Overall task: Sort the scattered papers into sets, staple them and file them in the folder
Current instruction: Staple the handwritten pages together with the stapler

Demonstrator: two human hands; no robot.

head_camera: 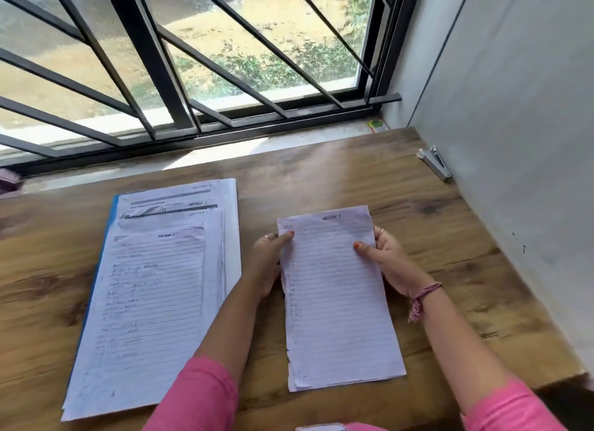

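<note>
Sheets [337, 302] upright — heading far, both hands [390, 261] gripping.

Two paper stacks, one folder, one stapler, two hands.
One held set of lined sheets [337, 298]; one larger pile [154, 295] on one blue folder [96, 269]; one stapler [435, 163] at the bench's far right corner.

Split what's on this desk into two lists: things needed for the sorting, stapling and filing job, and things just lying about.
For the job:
- paper set held by left hand and right hand
- paper stack
- blue folder under it
- stapler by the wall

Lying about:
- small colourful item on the sill
- purple thing at the left edge, unclear
</note>
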